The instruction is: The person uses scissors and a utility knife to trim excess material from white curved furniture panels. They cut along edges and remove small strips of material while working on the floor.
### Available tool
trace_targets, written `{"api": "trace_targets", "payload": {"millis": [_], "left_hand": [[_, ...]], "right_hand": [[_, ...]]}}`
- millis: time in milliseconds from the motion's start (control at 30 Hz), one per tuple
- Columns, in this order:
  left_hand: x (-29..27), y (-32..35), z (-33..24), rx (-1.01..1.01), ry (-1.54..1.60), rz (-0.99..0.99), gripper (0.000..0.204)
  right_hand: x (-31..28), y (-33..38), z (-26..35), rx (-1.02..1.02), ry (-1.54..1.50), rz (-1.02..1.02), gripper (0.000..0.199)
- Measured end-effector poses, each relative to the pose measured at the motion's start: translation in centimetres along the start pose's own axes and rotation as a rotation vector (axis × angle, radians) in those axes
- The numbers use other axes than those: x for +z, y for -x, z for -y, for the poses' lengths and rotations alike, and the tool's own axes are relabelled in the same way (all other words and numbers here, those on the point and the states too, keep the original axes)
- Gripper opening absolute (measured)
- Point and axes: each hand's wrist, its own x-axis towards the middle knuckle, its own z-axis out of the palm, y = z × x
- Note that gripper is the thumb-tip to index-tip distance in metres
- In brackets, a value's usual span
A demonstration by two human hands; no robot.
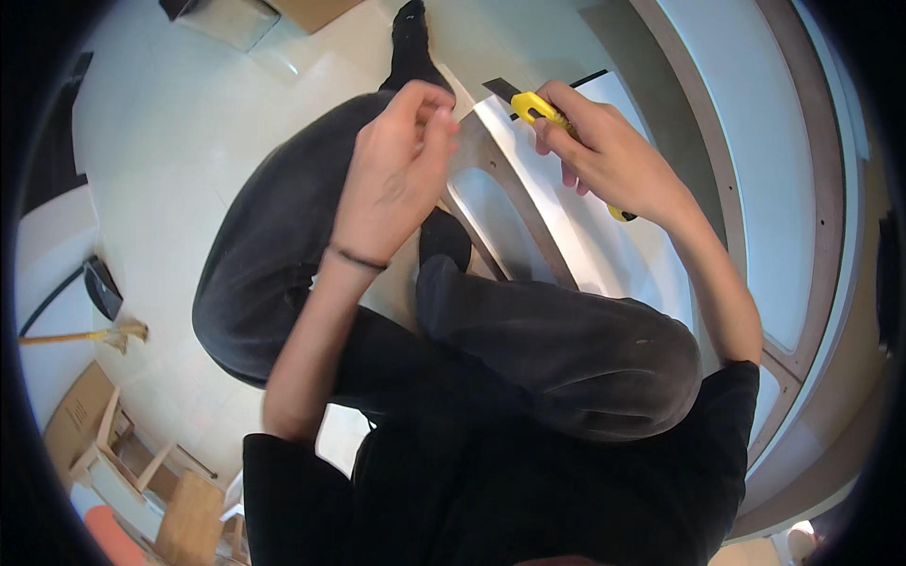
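**Cutting at a white panel, knife in hand**

Crouching over the white panel [604, 245], a person in dark trousers [528, 349] was seen from above, and the panel is taken as the landmark throughout. Nearest the camera, the knees were folded just short of the panel's near edge, on the pale floor [189, 141].

Beyond them, the left hand [392, 174] was held at the panel's left corner, its fingers curled together and pinched on something small at the edge; what was pinched could not be made out. A dark band was worn on that wrist.

Further up the panel, the right hand [609, 156] was closed around a yellow utility knife [540, 108], whose tip was laid against the panel's upper end beside a dark strip [500, 90]. The knife is judged light and stiff, with a smooth plastic body best gripped mid-handle, clear of the blade. The panel is judged rigid, broad and smooth-faced, likely slippery under a blade; it would be best steadied by its brown rim [514, 189].

Left of the panel, well apart, a wooden-handled tool [85, 335] lay on the floor. Farthest off, above the panel's top, a socked foot [411, 38] and a cardboard box [311, 9] were seen.
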Motion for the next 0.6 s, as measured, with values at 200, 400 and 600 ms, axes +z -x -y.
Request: {"api": "trace_targets", "payload": {"millis": [200,400,600], "left_hand": [[5.3,-1.5,2.7,-0.152,0.416,-0.284,0.019],[5.4,-1.1,4.6,-0.155,0.467,-0.234,0.018],[5.1,-1.8,6.7,0.123,0.464,-0.192,0.021]], "right_hand": [[0.4,-0.7,0.0,-0.061,0.155,-0.065,0.024],[0.8,-0.6,-0.3,-0.052,0.134,-0.031,0.025],[2.0,-1.5,0.2,-0.046,0.147,-0.044,0.021]]}}
